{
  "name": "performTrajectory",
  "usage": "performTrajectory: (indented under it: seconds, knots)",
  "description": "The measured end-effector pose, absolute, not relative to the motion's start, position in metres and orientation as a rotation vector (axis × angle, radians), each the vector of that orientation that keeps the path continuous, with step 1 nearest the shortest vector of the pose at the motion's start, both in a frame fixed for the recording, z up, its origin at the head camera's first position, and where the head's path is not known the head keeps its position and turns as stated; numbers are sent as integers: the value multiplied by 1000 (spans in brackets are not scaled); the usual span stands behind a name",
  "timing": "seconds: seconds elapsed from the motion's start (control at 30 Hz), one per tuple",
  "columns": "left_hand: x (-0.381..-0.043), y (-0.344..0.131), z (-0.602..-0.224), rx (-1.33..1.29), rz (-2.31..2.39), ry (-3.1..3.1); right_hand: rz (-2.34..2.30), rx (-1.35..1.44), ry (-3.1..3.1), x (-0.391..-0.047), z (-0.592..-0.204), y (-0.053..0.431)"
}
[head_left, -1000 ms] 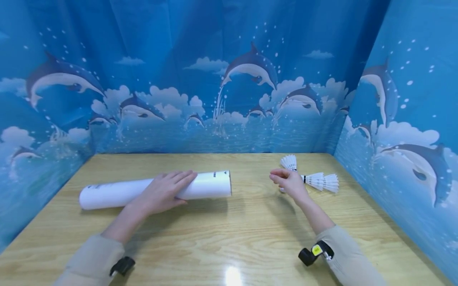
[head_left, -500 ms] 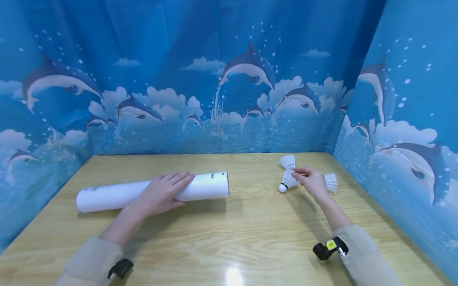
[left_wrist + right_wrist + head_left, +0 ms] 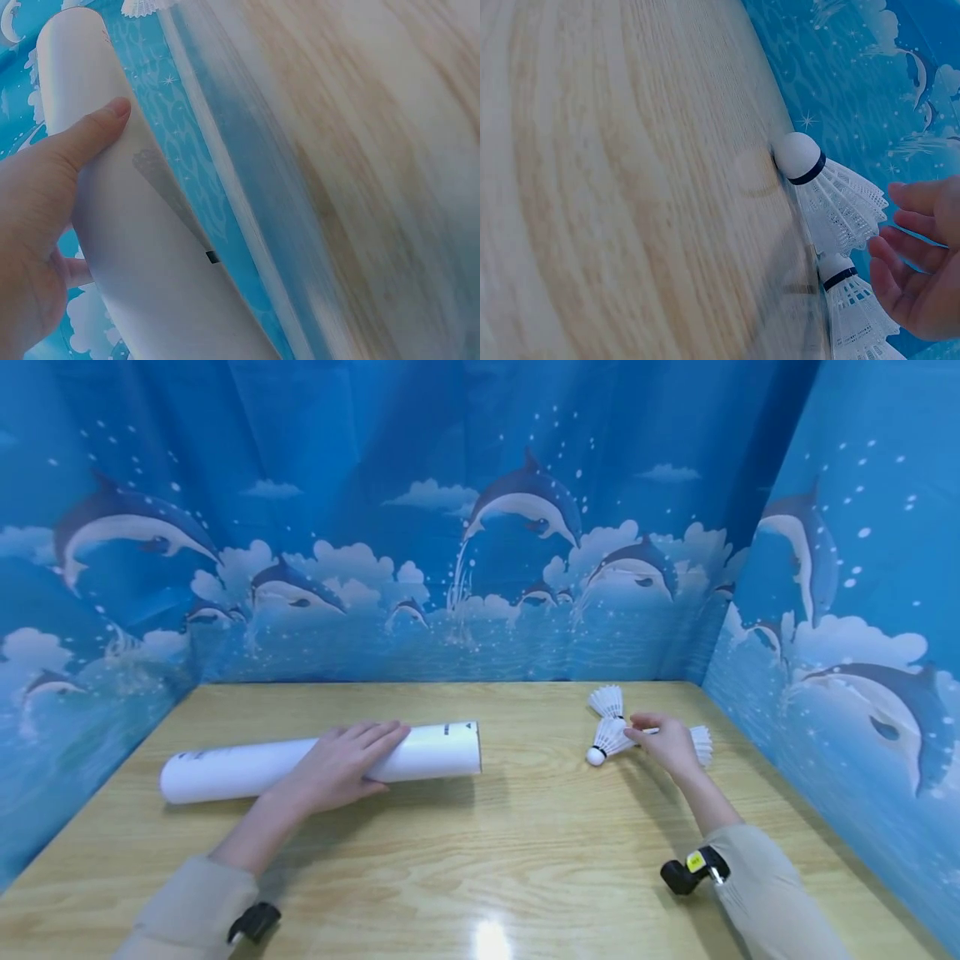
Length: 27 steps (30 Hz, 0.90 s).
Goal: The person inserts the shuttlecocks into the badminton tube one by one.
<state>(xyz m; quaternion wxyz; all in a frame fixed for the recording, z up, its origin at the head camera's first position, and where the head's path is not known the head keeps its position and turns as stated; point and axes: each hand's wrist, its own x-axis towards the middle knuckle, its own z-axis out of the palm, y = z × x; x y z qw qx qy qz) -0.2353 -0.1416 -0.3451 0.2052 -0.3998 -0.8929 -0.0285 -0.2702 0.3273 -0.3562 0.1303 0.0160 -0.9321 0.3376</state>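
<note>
My left hand (image 3: 348,768) lies over a long white shuttlecock tube (image 3: 435,750) and grips it. The left wrist view shows the thumb on one side of the tube (image 3: 150,217) and a finger on the other. At the right, my right hand (image 3: 666,745) is beside a white shuttlecock (image 3: 609,737) whose cork points toward me and left. In the right wrist view, its loosely bent fingers are at the edge of that skirt (image 3: 847,202); whether they touch cannot be told. A second shuttlecock (image 3: 606,702) lies behind. Skirts of nested shuttlecocks (image 3: 702,743) show past the right hand, which partly hides them.
Everything lies on a wood-grain table (image 3: 480,852). Blue dolphin-printed curtains (image 3: 360,527) rise along its back and sides. Both sleeves carry a black wrist camera (image 3: 684,875).
My right hand has moved rightward from over the front shuttlecock, uncovering it, and now partly covers the nested ones. My left hand keeps its grip on the tube, nearly still.
</note>
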Motion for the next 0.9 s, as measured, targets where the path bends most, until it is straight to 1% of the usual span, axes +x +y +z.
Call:
performTrajectory:
  seconds: [0.3,0.73,0.9]
  knots:
    - [-237,-142,-347,-1118,-88,-2482,964,95,-2738,-271,-361,329]
    - [-235,-142,-347,-1113,-86,-2500,1028,139,-2786,-262,-354,322]
    - [-236,-141,-346,-1109,-80,-2508,1119,123,-2761,-260,-349,317]
